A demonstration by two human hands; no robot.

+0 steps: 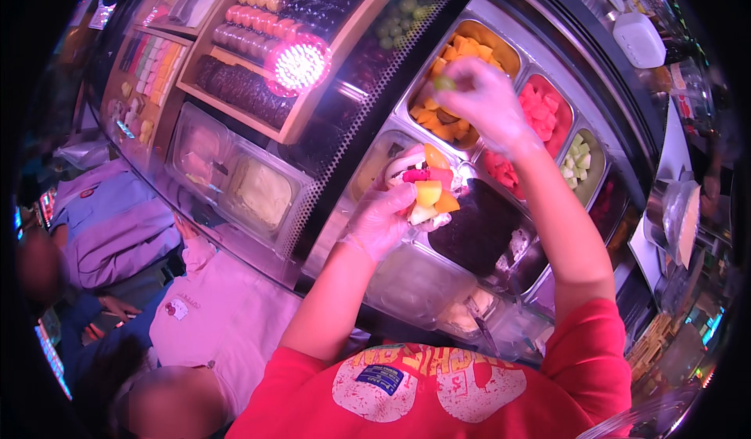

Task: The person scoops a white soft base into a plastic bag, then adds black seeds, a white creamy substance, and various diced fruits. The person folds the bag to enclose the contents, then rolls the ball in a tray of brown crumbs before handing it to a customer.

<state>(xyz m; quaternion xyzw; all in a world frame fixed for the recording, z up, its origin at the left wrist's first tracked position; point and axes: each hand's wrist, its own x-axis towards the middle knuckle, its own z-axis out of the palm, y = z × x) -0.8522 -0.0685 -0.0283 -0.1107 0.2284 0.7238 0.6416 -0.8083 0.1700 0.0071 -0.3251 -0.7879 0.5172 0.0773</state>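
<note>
My left hand (377, 222), in a clear glove, is closed round a fruit-topped dessert (428, 193) with orange and yellow chunks, red pieces and white cream. Its cup or wrapper is mostly hidden by my fingers. Higher up, my gloved right hand (486, 104) pinches a small green piece of fruit (443, 83), possibly a grape. It hovers over a metal pan of orange fruit cubes (447, 126). Just right of that hand is a pan of red fruit cubes (540, 107), partly covered by my wrist.
Pale green cubes (579, 159) fill another pan. A dark-filled pan (475, 224) and a lidded clear container (415, 279) lie nearer me. Beyond a perforated black rail (344, 138), a glass case holds a wooden tray (291, 122) of sweets. People stand behind the glass at left.
</note>
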